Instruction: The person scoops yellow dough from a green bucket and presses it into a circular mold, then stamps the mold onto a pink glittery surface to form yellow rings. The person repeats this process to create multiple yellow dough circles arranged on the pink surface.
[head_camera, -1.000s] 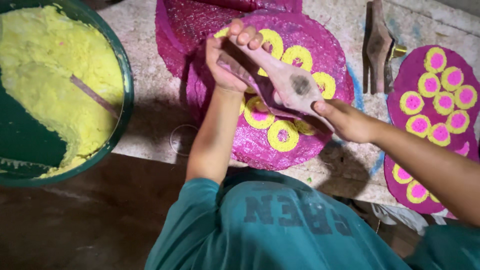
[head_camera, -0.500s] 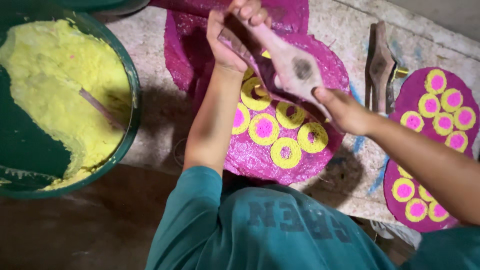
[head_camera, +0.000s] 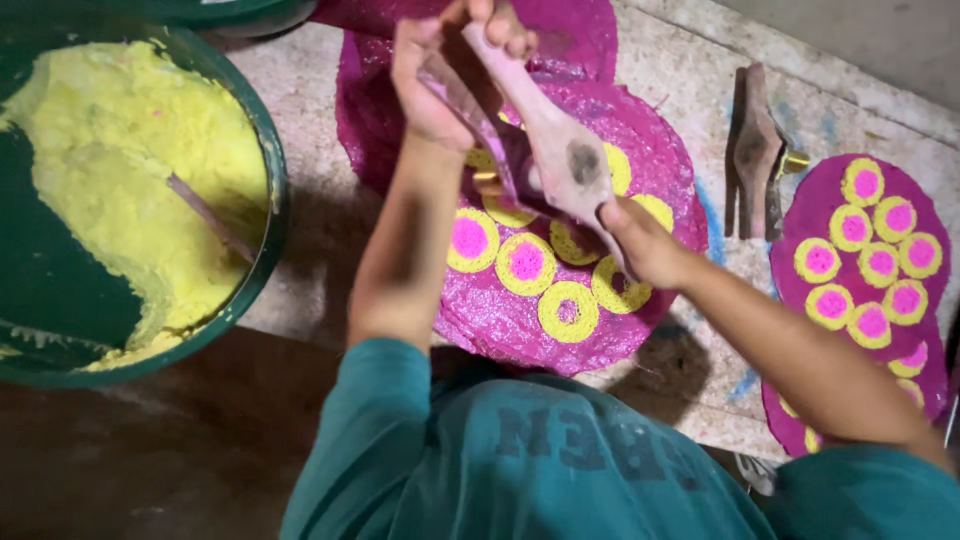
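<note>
My left hand (head_camera: 435, 85) grips the top end of a hinged wooden mold (head_camera: 560, 150), a pair of flat paddle-shaped pieces with a dark spot on the upper face. My right hand (head_camera: 645, 240) holds the mold's lower end. I hold the mold tilted above a round magenta mat (head_camera: 640, 160). On that mat lie several yellow rings with pink centres (head_camera: 527, 262). The mold hides part of the mat and some of the rings. My teal sleeves and shirt fill the bottom of the view.
A big green basin (head_camera: 262, 170) of yellow dough (head_camera: 130, 150) with a stick in it stands at the left. A second wooden mold (head_camera: 755, 150) lies on the stone ledge. At the right, another magenta mat (head_camera: 800, 230) carries several rings. More magenta mats lie behind.
Both hands have lifted the mold up and away from me over the mat. More rings now show below it. The view has shifted too.
</note>
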